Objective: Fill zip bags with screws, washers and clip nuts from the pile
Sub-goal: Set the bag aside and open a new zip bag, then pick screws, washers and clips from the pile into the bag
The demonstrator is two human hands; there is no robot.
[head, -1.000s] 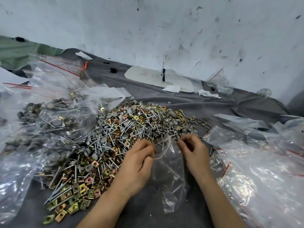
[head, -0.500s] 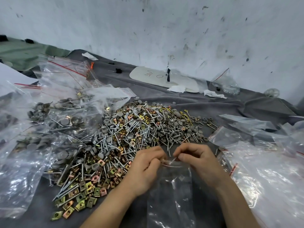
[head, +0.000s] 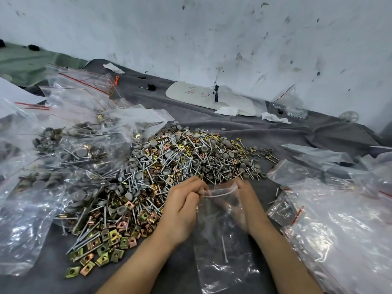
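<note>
A big pile (head: pixel 174 166) of silver screws, grey washers and gold clip nuts lies on the grey cloth. At its near edge both hands hold a clear zip bag (head: pixel 222 247) with a red strip at its mouth. My left hand (head: pixel 182 211) pinches the left corner of the mouth. My right hand (head: pixel 244 200) pinches the right corner, partly seen through the plastic. One long screw (head: pixel 224 249) lies inside the bag.
Filled bags (head: pixel 53 155) of parts are heaped on the left. Empty zip bags (head: pixel 339 219) are stacked on the right. A white board (head: pixel 210 98), paper scraps and one small filled bag (head: pixel 290 107) lie at the back by the wall.
The bag's mouth, held bunched between the two hands before, is now stretched wide between them. A screw now shows inside the bag. The camera has come closer.
</note>
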